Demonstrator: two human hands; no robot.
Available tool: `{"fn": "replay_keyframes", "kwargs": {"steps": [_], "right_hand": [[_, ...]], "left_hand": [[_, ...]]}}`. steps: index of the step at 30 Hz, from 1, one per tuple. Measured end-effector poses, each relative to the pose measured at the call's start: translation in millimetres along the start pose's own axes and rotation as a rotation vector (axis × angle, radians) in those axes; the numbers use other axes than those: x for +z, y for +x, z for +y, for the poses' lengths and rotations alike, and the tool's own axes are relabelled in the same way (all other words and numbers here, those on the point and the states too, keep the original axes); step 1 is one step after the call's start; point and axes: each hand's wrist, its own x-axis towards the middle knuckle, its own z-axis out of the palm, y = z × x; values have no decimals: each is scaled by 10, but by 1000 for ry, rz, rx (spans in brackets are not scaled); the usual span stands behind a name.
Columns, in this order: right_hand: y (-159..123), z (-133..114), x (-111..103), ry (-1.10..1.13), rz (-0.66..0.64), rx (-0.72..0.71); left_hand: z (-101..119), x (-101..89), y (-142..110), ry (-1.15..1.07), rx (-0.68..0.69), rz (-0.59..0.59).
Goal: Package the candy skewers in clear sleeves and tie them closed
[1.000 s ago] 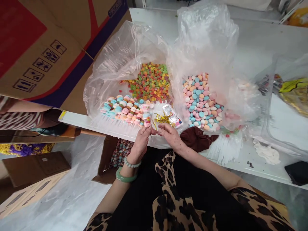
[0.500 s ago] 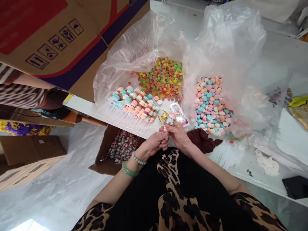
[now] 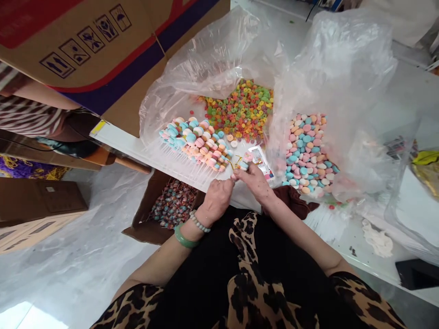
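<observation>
Both my hands meet above the near edge of the table, fingers closed together around a candy skewer (image 3: 243, 165) with blue and pink sweets at its tip. My left hand (image 3: 218, 197), with a beaded bracelet and a green bangle at the wrist, is closed at its lower end. My right hand (image 3: 256, 183) pinches it just below the sweets. Gold ties (image 3: 236, 161) lie or hang beside the fingertips; which, I cannot tell. Left of them, many candy skewers (image 3: 199, 141) lie in a pile with white sticks towards me. Behind lies a printed card (image 3: 262, 160).
Clear plastic bags hold ring gummies (image 3: 243, 109) and pastel sweets (image 3: 308, 151). A large carton (image 3: 113, 68) stands at left, beside a person in a striped sleeve. Below the table edge, an open box (image 3: 144, 224) holds wrapped skewers. A brown cloth (image 3: 297, 203) and black phone (image 3: 416, 273) lie right.
My hands have moved slightly up and away from my lap, and the right hand has turned over more towards the sweets. The view has shifted a little.
</observation>
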Motion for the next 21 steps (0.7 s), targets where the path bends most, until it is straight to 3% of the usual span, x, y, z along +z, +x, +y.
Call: {"fn": "replay_keyframes", "kwargs": {"steps": [2, 4, 7, 9, 12, 17, 21], "right_hand": [[48, -17, -24, -169, -76, -63], [89, 8, 11, -470, -26, -92], [127, 108, 159, -993, 83, -95], [139, 180, 245, -1192, 89, -79], [145, 232, 228, -1236, 111, -47], [102, 140, 22, -1095, 196, -70], [106, 76, 161, -1165, 129, -109]], "left_hand": [[-58, -119, -6, -116, -177, 128], [-71, -235, 5, -379, -389, 241], [-8, -336, 53, -842, -592, 295], [52, -347, 96, -1033, -706, 303], [100, -326, 163, -1204, -863, 286], [93, -272, 268, -1426, -970, 181], [125, -247, 312, -1444, -955, 157]]}}
